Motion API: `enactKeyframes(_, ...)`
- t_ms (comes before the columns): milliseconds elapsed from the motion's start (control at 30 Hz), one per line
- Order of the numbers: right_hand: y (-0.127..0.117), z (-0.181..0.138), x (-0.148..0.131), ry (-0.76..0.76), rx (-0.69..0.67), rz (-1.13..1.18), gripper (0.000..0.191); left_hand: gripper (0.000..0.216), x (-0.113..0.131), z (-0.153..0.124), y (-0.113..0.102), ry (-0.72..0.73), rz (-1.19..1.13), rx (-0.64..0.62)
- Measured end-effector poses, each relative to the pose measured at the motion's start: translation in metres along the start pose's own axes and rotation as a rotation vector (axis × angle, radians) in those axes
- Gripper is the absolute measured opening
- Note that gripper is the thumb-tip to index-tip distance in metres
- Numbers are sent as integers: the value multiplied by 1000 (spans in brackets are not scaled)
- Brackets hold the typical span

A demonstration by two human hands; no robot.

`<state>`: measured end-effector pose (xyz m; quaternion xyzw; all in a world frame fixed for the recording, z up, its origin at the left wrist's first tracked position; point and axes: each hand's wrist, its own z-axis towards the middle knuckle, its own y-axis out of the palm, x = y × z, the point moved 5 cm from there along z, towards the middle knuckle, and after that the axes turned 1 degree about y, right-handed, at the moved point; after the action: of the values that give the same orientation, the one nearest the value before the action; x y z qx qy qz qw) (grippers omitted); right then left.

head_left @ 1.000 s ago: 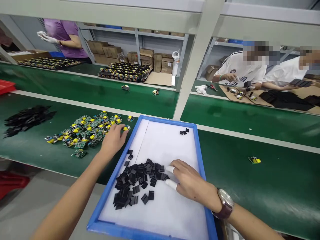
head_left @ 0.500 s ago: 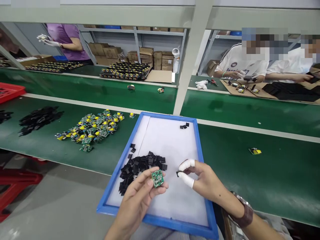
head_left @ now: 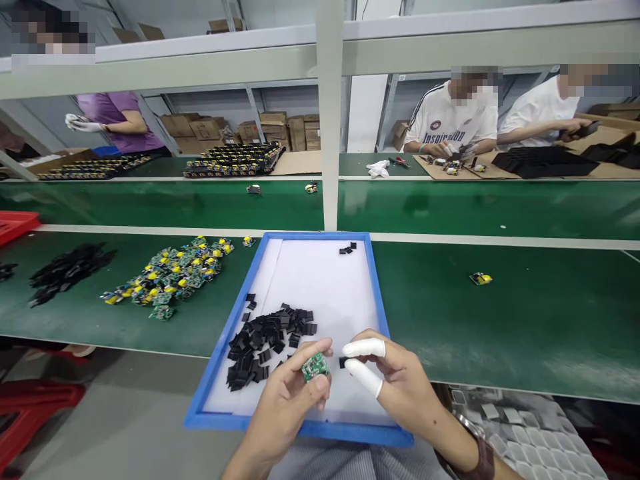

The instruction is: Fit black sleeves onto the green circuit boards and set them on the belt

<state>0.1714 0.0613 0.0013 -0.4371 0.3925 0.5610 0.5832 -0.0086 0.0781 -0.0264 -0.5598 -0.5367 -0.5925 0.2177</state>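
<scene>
My left hand [head_left: 290, 397] pinches a small green circuit board [head_left: 315, 367] over the near end of a blue-rimmed white tray [head_left: 227, 327]. Right beside it, my right hand [head_left: 395, 383], with white finger cots on thumb and forefinger, pinches a small black piece [head_left: 343, 362]; board and piece are a finger's width apart. A heap of black pieces [head_left: 267, 340] lies in the tray just left of my hands, and a few more black pieces [head_left: 347, 249] sit at its far end.
A pile of green and yellow circuit boards [head_left: 170, 273] and a heap of black parts [head_left: 67, 267] lie on the green belt [head_left: 500, 300] to the left. One loose board [head_left: 481, 278] lies to the right. Other people work at the far bench behind a white post [head_left: 330, 120].
My left hand took a board from the pile on the belt and carried it back over the tray. My right hand lifted a black piece from the heap and moved it close to the board.
</scene>
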Motion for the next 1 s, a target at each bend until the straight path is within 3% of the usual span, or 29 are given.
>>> enactKeyframes(133, 2, -4, -5, -27, -44, 97, 16, 38, -6, 0, 4, -59, 108, -37)
enactKeyframes(267, 2, -7, 1, 12, -27, 120, 16, 34, -3, -2, 12, 8, 226, -60)
enactKeyframes(400, -1, -10, 8, 60, 7, 87, 17, 44, -4, -6, 11, 33, 281, 7)
enactKeyframes(467, -4, -12, 9, 58, 19, 66, 19, 37, -3, -7, 8, 103, 342, 49)
enactKeyframes(567, -3, -14, 8, 45, -8, 76, 25, 21, -3, -8, 9, 229, 421, 17)
enactKeyframes(733, -2, -16, 6, 16, 13, 122, 32, 49, -10, -9, 7, 185, 154, 19)
enactKeyframes(900, 1, -15, 3, -51, -20, 93, 42, 38, -6, -9, 6, 83, 150, -89)
enactKeyframes(1000, 5, -14, 1, -85, -39, 75, 46, 41, -4, -9, 4, 112, 203, -86)
